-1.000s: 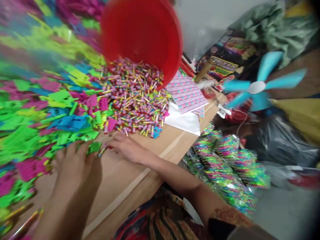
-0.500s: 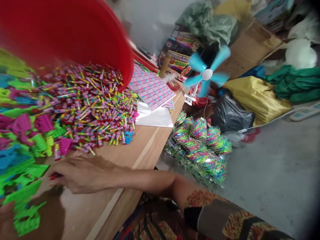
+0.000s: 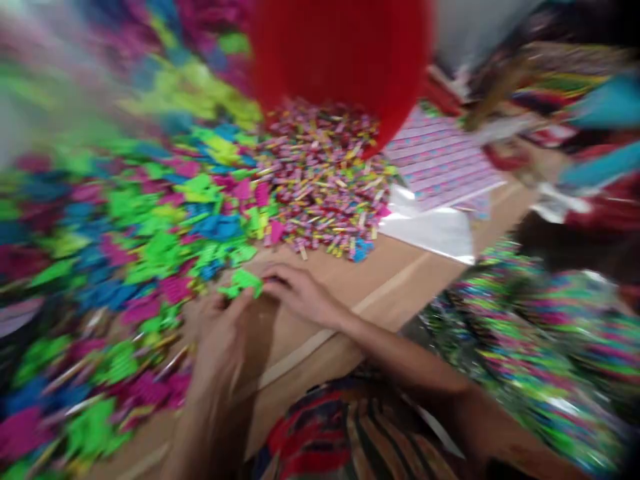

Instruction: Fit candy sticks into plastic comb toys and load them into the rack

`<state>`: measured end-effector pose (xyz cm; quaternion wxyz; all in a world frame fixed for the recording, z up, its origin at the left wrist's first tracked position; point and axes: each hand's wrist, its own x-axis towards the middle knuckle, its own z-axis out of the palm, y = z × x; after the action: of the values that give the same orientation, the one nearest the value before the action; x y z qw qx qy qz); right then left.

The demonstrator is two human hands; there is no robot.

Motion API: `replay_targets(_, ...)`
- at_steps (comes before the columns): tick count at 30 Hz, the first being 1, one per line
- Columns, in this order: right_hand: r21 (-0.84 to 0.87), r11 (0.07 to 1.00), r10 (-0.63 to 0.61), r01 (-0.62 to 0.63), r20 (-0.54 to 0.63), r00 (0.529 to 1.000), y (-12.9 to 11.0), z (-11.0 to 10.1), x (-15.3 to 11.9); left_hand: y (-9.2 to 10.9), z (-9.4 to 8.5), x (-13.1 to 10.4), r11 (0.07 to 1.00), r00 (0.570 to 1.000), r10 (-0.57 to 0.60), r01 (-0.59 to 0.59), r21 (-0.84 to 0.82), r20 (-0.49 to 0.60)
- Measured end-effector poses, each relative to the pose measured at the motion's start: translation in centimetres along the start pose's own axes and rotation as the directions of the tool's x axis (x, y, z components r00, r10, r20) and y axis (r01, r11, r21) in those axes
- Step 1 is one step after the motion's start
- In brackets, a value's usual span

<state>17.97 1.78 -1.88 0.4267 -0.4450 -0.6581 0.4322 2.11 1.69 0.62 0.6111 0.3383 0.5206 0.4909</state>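
Care should start with the left hand, which reaches forward and seems to pinch a bright green plastic piece between thumb and fingers over the table; a firm but light hold would best stop it slipping or bending. Just to the right, the right hand reaches in from the side, palm down, fingers bent at the piece's right edge, but with this blur I cannot tell if they pinch anything.
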Motion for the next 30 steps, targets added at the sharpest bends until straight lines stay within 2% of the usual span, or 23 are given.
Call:
replay_targets(1,0.032,1.000,0.002,-0.001,-0.019,1.000,0.6,-0.1,0.0,-0.2,-0.4,0.3,0.998,0.998,-0.012,0.008,-0.070,-0.062)
replay_targets(3,0.043,0.999,0.007,-0.006,-0.033,0.999,1.5,0.0,0.2,-0.3,-1.1,0.7,0.988,0.995,-0.043,0.029,-0.154,-0.088)
replay_targets(7,0.126,0.992,0.018,-0.022,0.036,0.999,1.3,0.5,0.1,0.0,-1.6,0.5,0.960,0.993,-0.108,0.089,-0.264,-0.056)
replay_targets(12,0.173,0.980,0.096,-0.099,0.026,0.995,0.2,0.9,0.2,0.3,-2.1,0.1,0.961,0.994,-0.105,0.096,-0.258,-0.022)
replay_targets(19,0.157,0.986,0.054,-0.062,0.057,0.997,-0.1,0.9,0.6,0.3,-2.6,-0.2,0.980,0.995,-0.096,0.098,-0.174,0.020)
replay_targets(24,0.147,0.989,0.025,-0.035,0.066,0.997,-0.2,1.2,0.5,0.4,-2.4,-0.5,0.961,0.993,-0.112,0.119,-0.249,0.042)
replay_targets(28,0.162,0.985,0.056,-0.062,0.036,0.998,-0.3,1.0,0.6,0.4,-2.3,-0.6,0.955,0.991,-0.115,0.129,-0.268,0.070)
replay_targets(30,0.178,0.981,0.073,-0.082,0.056,0.996,-0.5,0.7,0.7,0.3,-2.4,-0.6,0.957,0.993,-0.103,0.116,-0.265,0.062)
